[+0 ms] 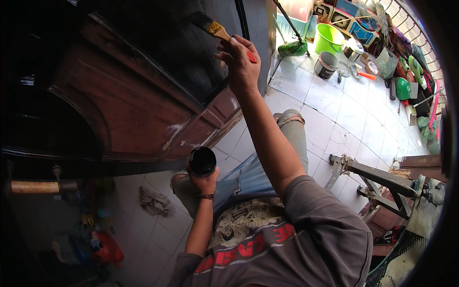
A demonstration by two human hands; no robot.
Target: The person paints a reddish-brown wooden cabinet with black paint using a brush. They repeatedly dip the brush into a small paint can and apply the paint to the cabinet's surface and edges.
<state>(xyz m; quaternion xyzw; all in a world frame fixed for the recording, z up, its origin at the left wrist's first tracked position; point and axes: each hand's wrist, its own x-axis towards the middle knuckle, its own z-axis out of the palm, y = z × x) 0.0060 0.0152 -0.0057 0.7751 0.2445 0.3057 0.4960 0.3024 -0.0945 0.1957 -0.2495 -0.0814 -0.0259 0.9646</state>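
My right hand [241, 62] is raised at the top and closed round a paintbrush [221, 32] with a wooden handle and a red end. Its dark bristles meet or come close to the black surface of a panelled door [129, 95]; contact is hard to make out there. Black paint covers the door's upper and left parts, while reddish-brown wood shows across the lower panel. Low over my lap, my left hand [204, 181] grips a round cup of black paint [202, 161], its mouth facing up. A beaded bracelet circles that wrist.
A grey rag [155, 201] lies on the tiled floor. At far right stand a lime-green bucket [329, 38], a paint can [326, 65] and stacked boxes. A metal frame [377, 174] stands close on my right. Lower left holds a red bag [106, 248]; a handle [40, 186] juts from the door.
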